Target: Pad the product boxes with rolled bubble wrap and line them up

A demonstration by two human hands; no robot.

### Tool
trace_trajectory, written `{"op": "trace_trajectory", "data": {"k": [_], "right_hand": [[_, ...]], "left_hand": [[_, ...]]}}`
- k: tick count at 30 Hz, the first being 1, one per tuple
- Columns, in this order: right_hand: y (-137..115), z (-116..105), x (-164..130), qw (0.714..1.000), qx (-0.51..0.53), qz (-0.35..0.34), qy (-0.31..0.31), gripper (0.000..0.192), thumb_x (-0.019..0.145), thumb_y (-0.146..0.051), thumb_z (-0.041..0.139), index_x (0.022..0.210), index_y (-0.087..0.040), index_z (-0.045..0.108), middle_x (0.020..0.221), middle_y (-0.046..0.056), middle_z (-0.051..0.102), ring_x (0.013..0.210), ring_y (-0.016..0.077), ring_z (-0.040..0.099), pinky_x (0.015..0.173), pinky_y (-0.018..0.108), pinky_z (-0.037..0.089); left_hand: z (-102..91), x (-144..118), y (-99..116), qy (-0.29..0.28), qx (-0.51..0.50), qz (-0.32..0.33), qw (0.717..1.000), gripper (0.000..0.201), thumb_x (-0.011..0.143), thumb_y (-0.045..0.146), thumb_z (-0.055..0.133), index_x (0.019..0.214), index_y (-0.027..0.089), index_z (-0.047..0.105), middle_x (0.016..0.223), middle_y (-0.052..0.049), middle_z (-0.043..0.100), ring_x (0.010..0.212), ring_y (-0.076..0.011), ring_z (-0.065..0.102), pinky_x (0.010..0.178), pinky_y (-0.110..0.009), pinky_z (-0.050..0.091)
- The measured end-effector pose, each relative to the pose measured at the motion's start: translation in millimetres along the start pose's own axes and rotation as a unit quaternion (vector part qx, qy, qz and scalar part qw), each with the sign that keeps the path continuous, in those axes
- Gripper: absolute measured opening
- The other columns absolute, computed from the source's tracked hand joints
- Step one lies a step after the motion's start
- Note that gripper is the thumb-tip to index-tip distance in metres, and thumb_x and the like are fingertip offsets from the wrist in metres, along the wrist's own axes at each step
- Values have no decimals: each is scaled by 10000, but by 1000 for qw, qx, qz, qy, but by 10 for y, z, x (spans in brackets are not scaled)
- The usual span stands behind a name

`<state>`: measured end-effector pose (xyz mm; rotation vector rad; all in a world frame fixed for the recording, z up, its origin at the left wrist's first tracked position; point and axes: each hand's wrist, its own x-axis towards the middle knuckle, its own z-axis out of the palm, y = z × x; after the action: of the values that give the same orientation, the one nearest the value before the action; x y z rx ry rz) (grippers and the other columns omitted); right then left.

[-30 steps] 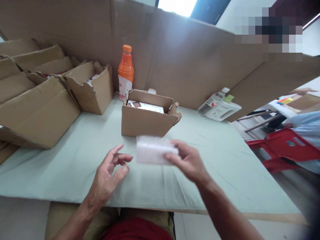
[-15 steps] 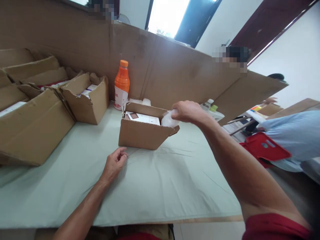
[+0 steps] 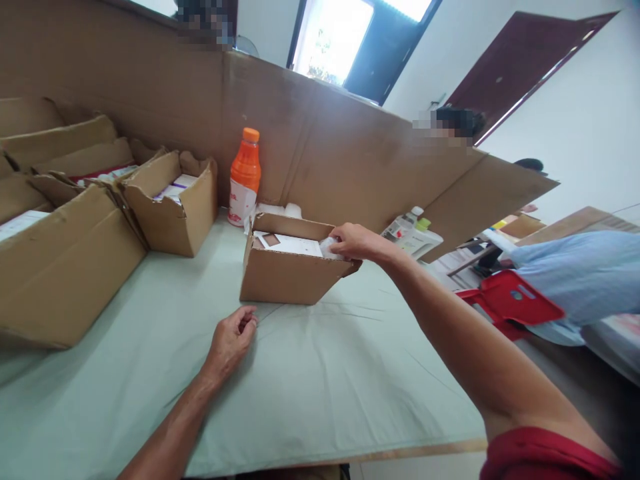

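A small open cardboard box [image 3: 280, 277] stands on the cloth-covered table, holding white cartons [image 3: 295, 245] packed side by side. At its right end, my right hand [image 3: 353, 241] reaches over the rim with closed fingers on a crumpled, translucent plastic bag [image 3: 329, 248]. The bag sits partly inside the box, and my fingers cover some of it. My left hand [image 3: 233, 340] rests on the cloth just in front of the box's left corner. Its fingers are curled in, with nothing visible in them.
Larger cardboard boxes [image 3: 75, 260] with packets inside stand at the left. Behind the small box is an orange-capped bottle [image 3: 245, 177]; further bottles [image 3: 413, 233] lean by the cardboard partition [image 3: 350, 153]. A person in light blue sits at right near a red plastic chair [image 3: 523, 300].
My right hand has moved down and left, and the plastic bag now sits lower in the box. My left hand stays on the cloth. The whole view has shifted slightly.
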<state>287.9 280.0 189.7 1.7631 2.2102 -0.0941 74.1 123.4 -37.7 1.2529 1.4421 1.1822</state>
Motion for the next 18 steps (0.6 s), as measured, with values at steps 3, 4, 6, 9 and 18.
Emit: {"op": "trace_trajectory", "data": {"k": [3,4,6,9,18], "right_hand": [[-35,59,55,1000,-9,9,7,249,833,-195,580,1007,-163,755,1009,119,770,855,205,689,612,247,411],[-54,81,85,1000,-13,11,10,254,837,-198,578,1013,-158,756,1034,132,767,876,216,690,618,252,414],[-89,118,133,1000,-19,14,8,268,847,-199,569,1030,-144,757,1041,151,765,880,226,694,624,259,423],[-115,134,139,999,-29,12,-5,263,847,-196,577,1024,-134,762,1019,159,769,858,224,701,629,261,440],[-120,144,62,995,-83,31,54,315,878,-225,600,1141,-130,746,1173,211,733,1094,325,688,847,367,515]], "left_hand": [[-5,-1,-1,1,8,3,1000,380,774,399,563,1044,175,707,866,-71,763,796,-215,703,762,-336,536],[-8,-3,0,1,9,4,1000,378,775,400,564,1043,176,708,866,-73,765,799,-219,706,764,-341,539],[-14,-9,4,-1,10,8,1000,373,776,402,568,1040,179,708,874,-76,771,813,-225,713,773,-346,546],[-18,-18,13,-2,12,13,1000,373,778,407,568,1033,175,709,880,-80,771,823,-227,718,786,-349,554],[-11,-11,8,-5,14,23,1000,364,765,391,566,1019,180,719,877,-75,769,807,-226,715,780,-354,557]]}}
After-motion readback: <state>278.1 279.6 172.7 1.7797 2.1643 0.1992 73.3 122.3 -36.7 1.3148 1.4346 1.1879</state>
